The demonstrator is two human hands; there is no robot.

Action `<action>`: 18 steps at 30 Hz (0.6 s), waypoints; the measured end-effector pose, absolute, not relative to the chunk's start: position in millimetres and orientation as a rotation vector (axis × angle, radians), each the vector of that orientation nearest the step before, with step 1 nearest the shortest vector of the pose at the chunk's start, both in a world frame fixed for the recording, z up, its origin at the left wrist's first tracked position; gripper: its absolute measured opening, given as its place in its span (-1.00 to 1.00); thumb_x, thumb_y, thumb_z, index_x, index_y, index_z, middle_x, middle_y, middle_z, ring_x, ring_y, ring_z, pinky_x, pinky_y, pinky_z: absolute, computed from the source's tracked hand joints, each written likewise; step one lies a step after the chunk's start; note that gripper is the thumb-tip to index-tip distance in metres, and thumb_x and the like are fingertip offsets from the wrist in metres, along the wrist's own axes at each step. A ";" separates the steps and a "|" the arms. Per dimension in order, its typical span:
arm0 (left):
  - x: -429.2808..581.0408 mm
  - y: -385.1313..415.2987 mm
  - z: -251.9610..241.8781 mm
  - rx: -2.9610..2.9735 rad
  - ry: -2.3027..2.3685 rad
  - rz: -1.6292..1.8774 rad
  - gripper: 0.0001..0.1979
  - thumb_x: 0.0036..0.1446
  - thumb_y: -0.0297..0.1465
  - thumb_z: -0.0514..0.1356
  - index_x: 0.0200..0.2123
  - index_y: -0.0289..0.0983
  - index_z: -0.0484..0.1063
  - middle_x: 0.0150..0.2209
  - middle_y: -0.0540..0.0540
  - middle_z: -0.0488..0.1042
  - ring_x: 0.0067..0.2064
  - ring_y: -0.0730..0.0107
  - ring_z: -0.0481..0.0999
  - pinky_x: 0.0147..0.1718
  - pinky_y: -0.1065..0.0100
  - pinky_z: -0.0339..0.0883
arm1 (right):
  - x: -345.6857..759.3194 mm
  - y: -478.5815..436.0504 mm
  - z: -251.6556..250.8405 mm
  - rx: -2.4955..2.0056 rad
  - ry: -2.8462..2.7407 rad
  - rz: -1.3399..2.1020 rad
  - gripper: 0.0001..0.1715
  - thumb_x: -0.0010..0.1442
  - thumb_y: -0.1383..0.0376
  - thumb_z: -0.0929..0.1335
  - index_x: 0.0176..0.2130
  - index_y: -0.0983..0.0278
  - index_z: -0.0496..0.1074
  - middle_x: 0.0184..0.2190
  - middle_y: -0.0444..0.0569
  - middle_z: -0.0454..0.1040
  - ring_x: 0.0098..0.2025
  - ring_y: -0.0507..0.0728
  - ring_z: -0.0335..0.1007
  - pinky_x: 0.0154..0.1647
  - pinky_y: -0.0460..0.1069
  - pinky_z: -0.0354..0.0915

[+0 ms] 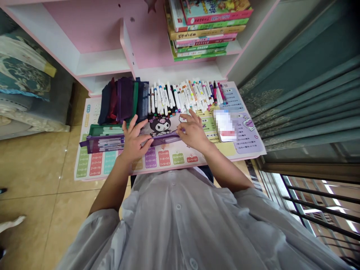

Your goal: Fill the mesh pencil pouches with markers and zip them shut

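A purple zip pouch [112, 142] with a clear mesh face is recorded lying flat on a printed multiplication-table desk mat [164, 159], and all positions below are referenced to this pouch. The left hand [135, 137] is laid palm down across its middle with the fingers spread; that grip is open, and no closure on the pouch is observed. The right hand [194, 131] is placed at the pouch's right end with the fingers curled and the fingertips [182, 129] brought against it; whether that grip is closed on the pouch cannot be determined. A green pouch [105, 130] is seen just beyond the purple pouch's left portion, and a cartoon Kuromi print [159, 125] is noted just beyond its middle, between the hands. Further beyond its left portion, dark fabric pencil cases [122, 101] are stood on edge, while a dense row of felt-tip markers [180, 95] is laid out beyond its right portion. A blurred white item [225, 125] is located to the right of the pouch, past the right hand. Stacked books [204, 32] are held on a pink-and-white shelf [104, 62] well beyond the pouch. A green curtain [303, 105] is hung well to its right, and folded bedding [25, 71] is kept well to its left.
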State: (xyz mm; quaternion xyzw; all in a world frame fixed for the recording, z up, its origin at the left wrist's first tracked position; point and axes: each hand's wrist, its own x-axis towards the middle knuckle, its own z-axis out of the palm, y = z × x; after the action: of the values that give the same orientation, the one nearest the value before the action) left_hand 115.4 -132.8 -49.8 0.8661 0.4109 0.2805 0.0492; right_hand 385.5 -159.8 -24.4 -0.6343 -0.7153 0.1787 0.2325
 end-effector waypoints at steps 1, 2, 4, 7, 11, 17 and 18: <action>115.1 -132.5 -50.1 2.638 1.253 0.859 -0.64 0.29 -0.08 0.14 -0.41 -0.11 0.60 0.25 -0.10 0.44 0.47 -0.13 0.05 0.38 -0.31 -0.33 | 386.3 -159.8 -24.7 -1.744 -1.963 0.483 -0.80 0.19 0.29 0.35 -0.46 0.23 0.48 0.27 0.06 0.39 0.49 0.52 -0.10 0.39 0.58 -0.05; 114.9 -132.3 -50.2 2.639 1.252 0.860 -0.64 0.29 -0.08 0.13 -0.41 -0.11 0.60 0.25 -0.10 0.44 0.46 -0.13 0.05 0.38 -0.31 -0.33 | 387.0 -159.8 -24.9 -1.744 -1.960 0.477 -0.80 0.19 0.29 0.35 -0.46 0.23 0.48 0.27 0.06 0.39 0.49 0.52 -0.09 0.39 0.58 -0.05; 114.4 -131.9 -50.2 2.647 1.251 0.860 -0.64 0.29 -0.08 0.13 -0.41 -0.11 0.61 0.25 -0.10 0.44 0.46 -0.13 0.06 0.38 -0.32 -0.32 | 387.8 -160.1 -24.6 -1.745 -1.958 0.467 -0.80 0.18 0.29 0.35 -0.47 0.22 0.47 0.26 0.05 0.40 0.48 0.52 -0.07 0.39 0.59 -0.06; 114.0 -131.6 -49.8 2.674 1.253 0.851 -0.64 0.28 -0.09 0.14 -0.40 -0.11 0.61 0.25 -0.09 0.43 0.46 -0.13 0.07 0.37 -0.32 -0.28 | 388.9 -160.7 -23.4 -1.759 -1.952 0.459 -0.81 0.18 0.30 0.35 -0.47 0.22 0.47 0.26 0.04 0.40 0.48 0.51 -0.06 0.39 0.58 -0.04; 114.1 -132.0 -49.8 2.679 1.257 0.873 -0.64 0.29 -0.09 0.14 -0.41 -0.12 0.61 0.25 -0.11 0.44 0.46 -0.14 0.07 0.37 -0.33 -0.27 | 392.1 -160.6 -21.2 -1.811 -1.927 0.462 -0.82 0.17 0.32 0.37 -0.47 0.24 0.47 0.27 0.07 0.39 0.49 0.54 -0.10 0.40 0.59 -0.07; 114.7 -132.4 -49.8 2.666 1.247 0.895 -0.65 0.29 -0.10 0.14 -0.41 -0.12 0.60 0.25 -0.11 0.44 0.46 -0.13 0.07 0.37 -0.33 -0.29 | 396.9 -160.2 -20.2 -1.846 -1.915 0.496 -0.83 0.18 0.32 0.37 -0.45 0.24 0.48 0.29 0.06 0.37 0.50 0.56 -0.15 0.38 0.63 -0.10; 114.8 -132.5 -49.7 2.664 1.257 0.882 -0.65 0.29 -0.09 0.14 -0.41 -0.11 0.60 0.25 -0.11 0.44 0.46 -0.12 0.07 0.38 -0.32 -0.29 | 397.5 -160.2 -20.3 -1.851 -1.914 0.494 -0.83 0.18 0.32 0.37 -0.46 0.24 0.48 0.30 0.06 0.37 0.50 0.56 -0.15 0.39 0.62 -0.11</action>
State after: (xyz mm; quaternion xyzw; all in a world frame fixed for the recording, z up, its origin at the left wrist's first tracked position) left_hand 114.8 -132.5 -49.7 0.8660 0.4085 0.2865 0.0333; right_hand 397.5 -160.2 -20.3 -0.6675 -0.6903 0.1781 0.2151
